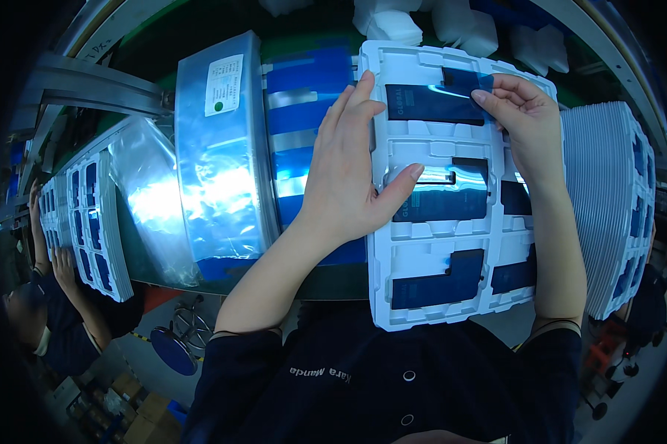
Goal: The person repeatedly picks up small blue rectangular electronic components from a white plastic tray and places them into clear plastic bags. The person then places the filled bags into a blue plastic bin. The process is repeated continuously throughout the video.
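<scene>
A white moulded tray (376, 281) lies in front of me, its pockets holding several dark blue flat pieces with notched corners, like phone batteries. My right hand (524, 111) pinches the right end of the far dark flat piece (430, 103), where a glossy, bluish see-through edge shows between thumb and fingers. Whether that edge is a separate film, I cannot tell. My left hand (346, 166) lies spread over the tray's left rim, its thumb over the middle piece (452, 201). In the near pocket rests another notched piece (438, 281). My right forearm partly hides the right column.
Left of the tray are blue strips (307, 111) and a thick stack of clear plastic bags (222, 155) with a white label. Stacked trays (598, 200) stand at right. Another person's hand (65, 270) touches trays (96, 222) at far left. White foam pieces (389, 26) lie behind.
</scene>
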Demonstrator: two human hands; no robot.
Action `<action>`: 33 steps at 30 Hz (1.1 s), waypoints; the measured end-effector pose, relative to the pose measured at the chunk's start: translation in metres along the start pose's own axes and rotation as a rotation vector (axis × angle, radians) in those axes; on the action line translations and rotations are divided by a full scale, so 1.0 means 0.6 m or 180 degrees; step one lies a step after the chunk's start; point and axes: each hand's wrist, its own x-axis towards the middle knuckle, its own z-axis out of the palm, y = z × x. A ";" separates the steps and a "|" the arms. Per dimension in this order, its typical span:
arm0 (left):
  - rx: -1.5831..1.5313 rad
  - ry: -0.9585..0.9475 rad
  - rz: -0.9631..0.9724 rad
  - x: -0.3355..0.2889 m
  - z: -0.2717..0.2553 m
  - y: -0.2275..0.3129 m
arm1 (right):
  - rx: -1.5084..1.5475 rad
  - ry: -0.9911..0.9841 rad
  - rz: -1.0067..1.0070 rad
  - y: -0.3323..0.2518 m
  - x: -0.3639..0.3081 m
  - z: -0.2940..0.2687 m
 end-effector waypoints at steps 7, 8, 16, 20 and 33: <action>0.0028 -0.0040 0.0019 0.002 0.000 0.002 | -0.0034 0.0002 -0.0014 0.003 0.000 0.000; 0.0040 -0.0030 0.0013 0.003 -0.001 0.003 | -0.0043 0.0004 -0.0025 0.003 0.001 0.000; 0.0245 -0.0072 0.0038 0.004 -0.004 0.006 | -0.0091 0.0059 0.0005 -0.001 -0.003 0.005; 0.0273 -0.0079 0.0054 0.003 -0.002 0.004 | -0.0518 0.0147 -0.0347 0.013 -0.003 0.009; 0.1747 -0.0970 -0.0523 -0.059 -0.077 0.042 | -0.2091 0.0383 -0.1330 0.006 -0.021 0.012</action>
